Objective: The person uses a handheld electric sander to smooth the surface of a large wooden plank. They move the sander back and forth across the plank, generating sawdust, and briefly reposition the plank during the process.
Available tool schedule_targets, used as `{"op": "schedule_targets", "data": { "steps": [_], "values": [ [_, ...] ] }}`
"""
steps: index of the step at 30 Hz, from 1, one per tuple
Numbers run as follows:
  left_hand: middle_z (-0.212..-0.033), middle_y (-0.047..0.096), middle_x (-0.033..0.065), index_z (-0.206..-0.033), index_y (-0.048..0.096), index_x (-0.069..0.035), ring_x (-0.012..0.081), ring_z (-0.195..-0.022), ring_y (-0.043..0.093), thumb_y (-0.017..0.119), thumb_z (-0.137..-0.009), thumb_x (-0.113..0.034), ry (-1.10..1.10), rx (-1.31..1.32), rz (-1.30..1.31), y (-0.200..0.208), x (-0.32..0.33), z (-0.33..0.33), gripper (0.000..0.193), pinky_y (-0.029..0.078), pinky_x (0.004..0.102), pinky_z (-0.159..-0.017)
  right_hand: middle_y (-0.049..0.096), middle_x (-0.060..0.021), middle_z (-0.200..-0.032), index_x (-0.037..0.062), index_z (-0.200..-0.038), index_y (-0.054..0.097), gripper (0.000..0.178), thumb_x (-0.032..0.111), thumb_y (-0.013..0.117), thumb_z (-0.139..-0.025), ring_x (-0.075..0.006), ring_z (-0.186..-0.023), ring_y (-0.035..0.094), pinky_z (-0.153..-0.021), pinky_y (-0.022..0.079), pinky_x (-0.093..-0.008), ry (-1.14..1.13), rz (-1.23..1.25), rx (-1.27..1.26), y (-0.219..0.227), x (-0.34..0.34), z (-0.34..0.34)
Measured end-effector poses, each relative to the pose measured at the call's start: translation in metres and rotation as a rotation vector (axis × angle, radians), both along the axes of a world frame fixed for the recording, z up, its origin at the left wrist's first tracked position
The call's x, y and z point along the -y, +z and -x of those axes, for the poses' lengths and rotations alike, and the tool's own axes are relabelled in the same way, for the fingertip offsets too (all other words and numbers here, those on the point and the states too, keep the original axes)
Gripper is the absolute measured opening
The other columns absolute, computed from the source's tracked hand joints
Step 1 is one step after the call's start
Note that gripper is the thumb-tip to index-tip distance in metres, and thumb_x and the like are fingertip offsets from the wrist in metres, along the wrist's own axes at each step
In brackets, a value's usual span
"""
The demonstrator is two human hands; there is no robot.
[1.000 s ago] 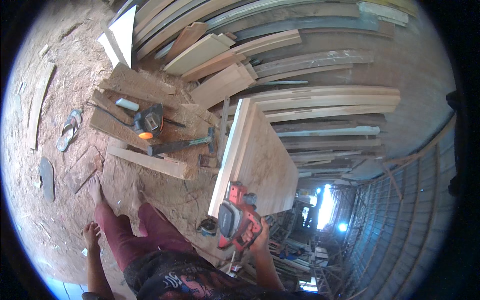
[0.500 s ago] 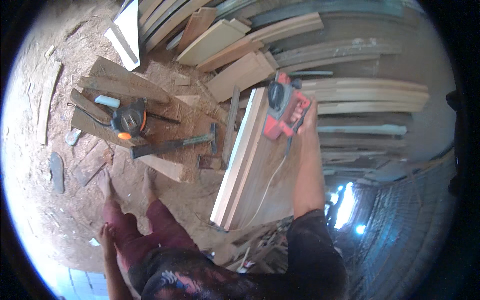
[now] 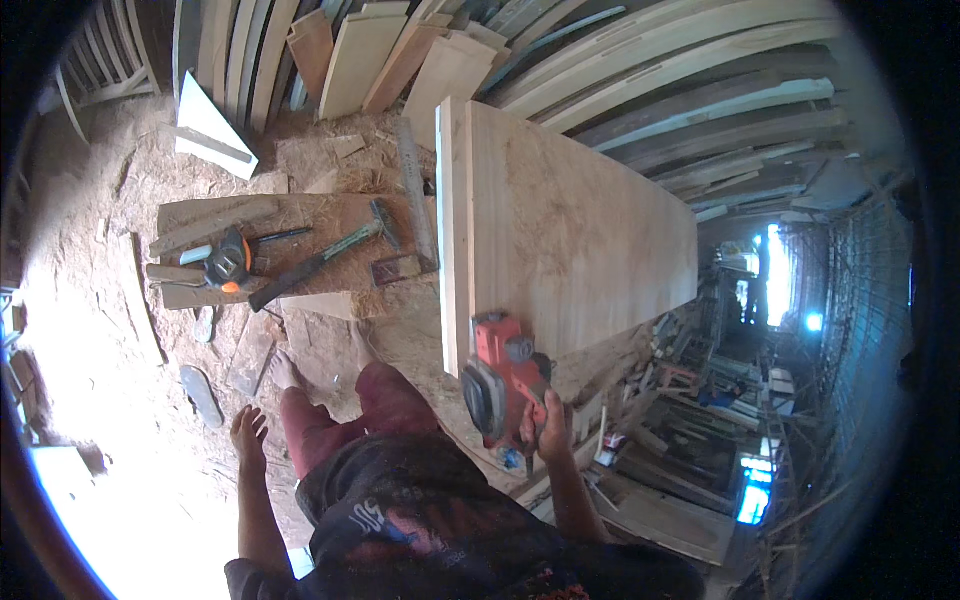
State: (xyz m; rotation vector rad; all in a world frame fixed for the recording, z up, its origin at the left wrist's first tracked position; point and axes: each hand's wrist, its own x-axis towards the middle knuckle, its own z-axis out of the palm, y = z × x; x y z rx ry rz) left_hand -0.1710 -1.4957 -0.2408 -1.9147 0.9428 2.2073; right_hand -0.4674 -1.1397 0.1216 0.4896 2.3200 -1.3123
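The right hand (image 3: 550, 427) grips the red planer (image 3: 513, 385) at the board's (image 3: 580, 225) near end, nose and long axis pointing roughly toward the board's far end; the left hand (image 3: 249, 437), loosely open, hangs left of the board.

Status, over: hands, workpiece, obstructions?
Right hand grips red-and-black power planer at near end of pale wooden panel. Left hand empty. Black-gripped hammer lies clear, left.

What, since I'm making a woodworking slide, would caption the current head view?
Right hand gripping a red power planer at the near end of a pale wooden panel, left hand empty.
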Motion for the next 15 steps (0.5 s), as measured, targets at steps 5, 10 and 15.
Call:
{"op": "schedule_targets", "data": {
  "steps": [5, 10, 15],
  "values": [
    [-0.128, 0.068, 0.0091, -0.14, 0.058, -0.008, 0.0219, -0.111, 0.066, 0.061, -0.102, -0.032, 0.082, -0.098, -0.003, 0.032, -0.033, 0.019, 0.045, 0.052, 0.037, -0.092, 0.046, 0.0082, -0.061, 0.0093, -0.119, 0.074, 0.064, 0.064, 0.046, -0.102, -0.005, -0.043, 0.037, -0.04, 0.03, -0.0248, -0.134, 0.13, 0.053, -0.012, 0.061, 0.137],
    [-0.128, 0.068, 0.0091, -0.137, 0.059, -0.007, 0.0225, -0.113, 0.066, 0.061, -0.102, -0.027, 0.106, -0.09, -0.098, 0.024, -0.1, -0.017, 0.04, 0.053, 0.0381, -0.089, 0.04, 0.0092, -0.06, 0.0163, -0.11, 0.069, 0.066, 0.075, 0.043, -0.098, -0.0031, -0.045, 0.033, -0.044, 0.027, -0.023, 0.281, 0.334, -0.095, -0.029, 0.122, 0.323],
    [-0.129, 0.068, 0.0115, -0.137, 0.059, -0.007, 0.0275, -0.117, 0.066, 0.062, -0.102, -0.026, -0.38, -0.112, 0.211, 0.009, -0.113, -0.071, 0.04, 0.054, 0.042, -0.095, 0.041, 0.0074, -0.06, 0.0123, -0.125, 0.068, 0.069, 0.071, 0.037, -0.103, -0.0051, -0.043, 0.035, -0.042, 0.033, -0.0248, 0.202, 0.289, 0.011, -0.024, 0.099, 0.288]
  ]
}}
